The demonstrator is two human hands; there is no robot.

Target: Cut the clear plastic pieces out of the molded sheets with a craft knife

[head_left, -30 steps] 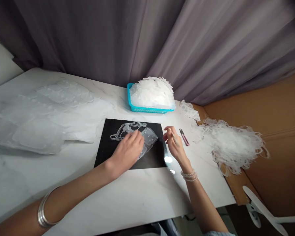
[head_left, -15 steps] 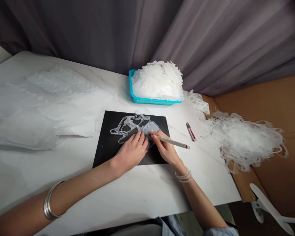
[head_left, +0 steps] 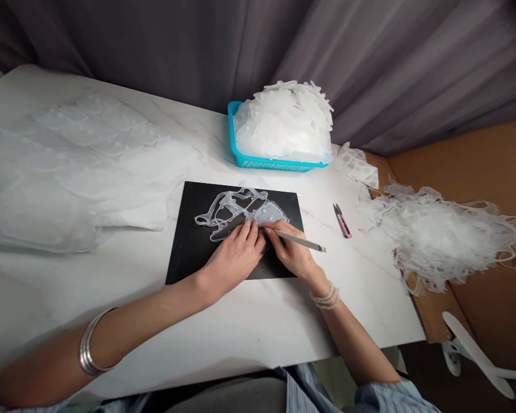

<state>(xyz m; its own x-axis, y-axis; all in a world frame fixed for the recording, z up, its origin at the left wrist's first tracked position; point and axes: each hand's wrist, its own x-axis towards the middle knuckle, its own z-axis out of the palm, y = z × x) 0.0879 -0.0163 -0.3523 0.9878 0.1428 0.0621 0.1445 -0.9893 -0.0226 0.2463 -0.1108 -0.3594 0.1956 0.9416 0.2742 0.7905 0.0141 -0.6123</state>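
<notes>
Across the white marble-look table (head_left: 38,287), from the left, lay one broad heap of translucent moulded plastic sheets (head_left: 77,166). Next came one black mat (head_left: 189,241), and on it one clear plastic cut-out sheet (head_left: 241,206), a web of thin strips and a few dotted panels, lying flat near the mat's far edge.

The left hand (head_left: 234,258) rested on the sheet's near side with its fingers (head_left: 247,232) slightly spread, pressing down and not closed around anything. The right hand (head_left: 292,255) pinched one slim white-handled tool (head_left: 301,241) between thumb and fingers, its working end hidden at the sheet. The two hands nearly touched. A second earlier, the right hand had been raised beside the mat, off the sheet.

Beyond the mat sat one teal basket (head_left: 275,165) heaped with white plastic offcuts (head_left: 284,120). To the right lay one pair of pink-handled snips (head_left: 341,221), unheld as before, then one small perforated plastic piece (head_left: 359,166) and one large tangle of white plastic scrap (head_left: 438,235), which spilled over a cardboard sheet (head_left: 464,149).
</notes>
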